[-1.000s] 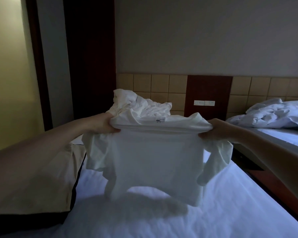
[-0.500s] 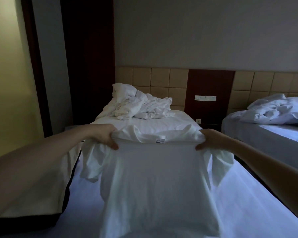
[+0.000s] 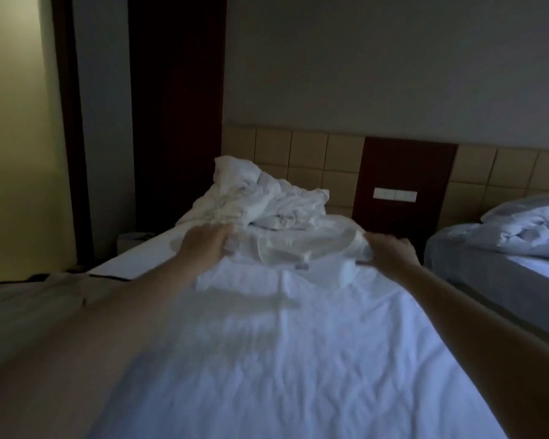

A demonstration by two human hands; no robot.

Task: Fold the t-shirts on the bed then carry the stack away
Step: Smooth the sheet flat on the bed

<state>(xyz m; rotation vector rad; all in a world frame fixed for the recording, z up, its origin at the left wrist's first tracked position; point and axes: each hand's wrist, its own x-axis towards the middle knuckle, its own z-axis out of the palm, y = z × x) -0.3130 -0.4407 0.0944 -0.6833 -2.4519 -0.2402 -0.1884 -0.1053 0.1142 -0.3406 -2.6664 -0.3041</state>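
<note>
1. A second ago the white t-shirt hung in the air from its shoulders, with the sleeves dangling. Now it lies flat on the bed, with the collar at the far end and the body stretching back toward the person.
2. Both arms have reached forward and down. The hands now sit low at the mattress, just before the crumpled pile of white clothes, which the raised shirt earlier half hid.
3. The left hand grips the shirt's left shoulder, its fingers curled into bunched fabric.
4. The right hand is clenched on the other shoulder. Motion blur softens both grips.
5. The shirt is thin, soft cloth, gathered into folds near the collar and smoother lower down, with faint creases and one lengthwise ridge.
6. The headboard is padded in tan squares. A dark wood panel with a pale switch plate interrupts it.
7. A beige cushion with dark trim lies at the left.
8. On the right, a second bed carries a rumpled white duvet.
</note>
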